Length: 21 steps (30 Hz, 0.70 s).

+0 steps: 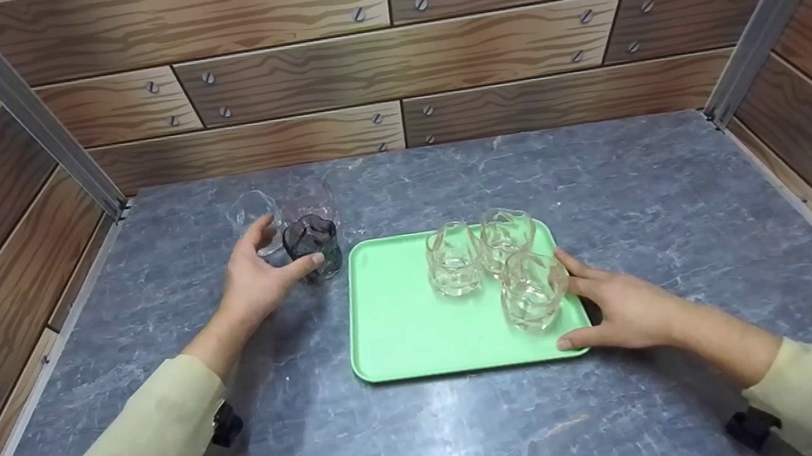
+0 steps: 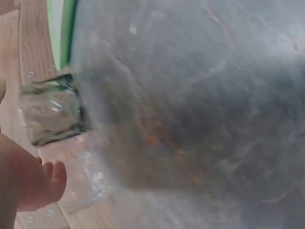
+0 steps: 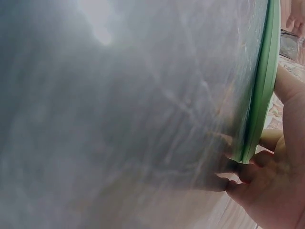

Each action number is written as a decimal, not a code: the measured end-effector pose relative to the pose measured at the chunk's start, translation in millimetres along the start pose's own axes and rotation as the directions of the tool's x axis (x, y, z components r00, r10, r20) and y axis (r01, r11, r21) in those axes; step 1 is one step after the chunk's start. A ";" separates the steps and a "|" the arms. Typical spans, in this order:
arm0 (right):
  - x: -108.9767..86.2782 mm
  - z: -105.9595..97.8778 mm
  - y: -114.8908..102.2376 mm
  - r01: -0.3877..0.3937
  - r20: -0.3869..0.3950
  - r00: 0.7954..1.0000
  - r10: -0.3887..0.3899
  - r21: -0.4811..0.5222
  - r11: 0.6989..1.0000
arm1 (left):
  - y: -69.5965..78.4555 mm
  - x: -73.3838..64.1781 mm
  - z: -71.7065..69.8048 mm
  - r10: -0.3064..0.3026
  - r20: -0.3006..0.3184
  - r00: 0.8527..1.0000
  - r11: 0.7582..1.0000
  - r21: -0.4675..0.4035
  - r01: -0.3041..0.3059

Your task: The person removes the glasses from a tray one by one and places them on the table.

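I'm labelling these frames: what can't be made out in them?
Head: part of the far-left clear glass, behind the left hand.
Head: lower part of the pinkish glass, behind the dark glass.
Left wrist: most of that hand, beyond the left edge.
Right wrist: tabletop veining, blurred.

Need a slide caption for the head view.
Left hand at a dark tumbler; right hand grips a green tray bearing three clear tumblers.

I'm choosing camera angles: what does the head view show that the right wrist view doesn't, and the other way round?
Only the head view: the pale sleeves and three clear glasses whole on the green tray.
Only the right wrist view: the right hand's lower fingers near the tray's edge.
Both: the tray, both hands, including the left hand, and the dark glass.
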State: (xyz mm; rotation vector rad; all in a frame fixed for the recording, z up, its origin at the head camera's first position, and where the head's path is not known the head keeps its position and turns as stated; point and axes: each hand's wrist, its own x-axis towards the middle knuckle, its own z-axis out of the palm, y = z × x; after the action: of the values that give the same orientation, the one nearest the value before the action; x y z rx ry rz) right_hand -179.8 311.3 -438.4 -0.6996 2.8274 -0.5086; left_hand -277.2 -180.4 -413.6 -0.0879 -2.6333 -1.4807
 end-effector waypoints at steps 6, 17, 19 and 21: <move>-0.1 0.8 -0.1 -0.004 -0.003 1.000 0.004 -0.003 1.000 | 30.6 -10.9 5.1 0.150 -0.017 0.989 0.985 0.092 -0.148; 0.2 0.7 -0.1 0.017 -0.016 1.000 -0.018 -0.013 1.000 | 73.9 -24.5 59.7 0.237 0.173 0.956 0.968 0.042 -0.247; 0.2 0.8 0.0 0.019 -0.016 1.000 -0.019 -0.012 1.000 | 77.5 -26.0 72.3 0.248 0.210 0.946 0.966 0.025 -0.258; -0.1 1.0 0.1 0.017 -0.012 1.000 -0.017 -0.011 1.000 | 79.9 -27.0 85.2 0.253 0.241 0.937 0.964 0.022 -0.266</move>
State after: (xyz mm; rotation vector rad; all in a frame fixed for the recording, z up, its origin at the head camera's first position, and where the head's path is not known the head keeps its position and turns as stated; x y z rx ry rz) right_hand -179.5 311.2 -439.4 -0.7259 2.8398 -0.5030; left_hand -248.1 -65.9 -393.3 -0.6199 -2.7045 -1.3843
